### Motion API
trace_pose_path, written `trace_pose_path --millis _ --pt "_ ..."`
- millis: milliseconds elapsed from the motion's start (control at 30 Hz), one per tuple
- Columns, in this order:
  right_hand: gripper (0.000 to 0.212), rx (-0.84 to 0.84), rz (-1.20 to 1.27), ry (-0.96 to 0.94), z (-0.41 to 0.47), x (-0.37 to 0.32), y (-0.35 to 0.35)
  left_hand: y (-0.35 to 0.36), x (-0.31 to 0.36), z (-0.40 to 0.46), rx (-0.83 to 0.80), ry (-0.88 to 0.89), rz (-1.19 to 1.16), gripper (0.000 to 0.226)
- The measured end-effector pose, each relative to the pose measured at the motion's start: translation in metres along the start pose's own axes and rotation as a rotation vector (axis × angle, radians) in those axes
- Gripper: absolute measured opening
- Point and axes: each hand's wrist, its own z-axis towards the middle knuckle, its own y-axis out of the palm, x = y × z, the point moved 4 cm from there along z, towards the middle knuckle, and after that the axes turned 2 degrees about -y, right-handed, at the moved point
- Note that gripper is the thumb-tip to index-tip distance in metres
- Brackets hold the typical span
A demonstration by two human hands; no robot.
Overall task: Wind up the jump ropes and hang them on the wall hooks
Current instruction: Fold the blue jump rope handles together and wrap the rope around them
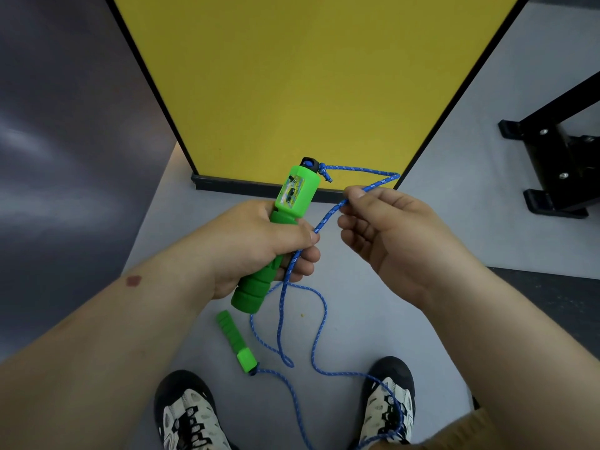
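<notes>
Winding barely begun: your left hand [259, 245] grips the green counter handle [276, 232]; right hand [386, 235] pinches blue rope [328, 216]; second handle [238, 344] below on floor; hanging remains.

Left hand [259, 245] wraps the counter handle [279, 228], handle tilted, cap end away from the body. Cord [360, 170] exits the cap, runs right, bends back into the right hand [386, 235] pinch just right of the left hand, then crosses the left fingers and drops between both hands to the floor [438, 196]. Second handle [237, 342] lies on the floor below the left hand, between the shoes [185, 414]. Upright panel [308, 86] beyond both hands. Rack base [558, 164] far right of the right hand.
</notes>
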Motion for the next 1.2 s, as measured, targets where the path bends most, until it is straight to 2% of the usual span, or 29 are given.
trace_pose_path --millis 333,633,767,967,1200 --pt "0.009 -0.131 -0.203 -0.020 -0.006 0.009 0.013 0.000 0.001 0.000 0.014 0.008 -0.008 0.007" --pt "0.011 0.064 -0.025 -0.065 -0.001 -0.003 -0.002 0.000 0.001 0.000 0.005 0.000 0.008 0.007" --pt "0.011 0.102 0.035 -0.088 0.000 -0.006 -0.007 -0.001 0.001 0.000 0.015 0.003 0.003 0.007" --pt "0.012 0.031 0.029 -0.050 -0.001 -0.002 0.001 0.000 0.002 -0.001 0.014 0.015 0.006 0.005" --pt "0.015 -0.112 -0.181 -0.035 -0.007 0.008 0.012 0.000 0.003 -0.001 0.020 0.016 0.009 0.010"
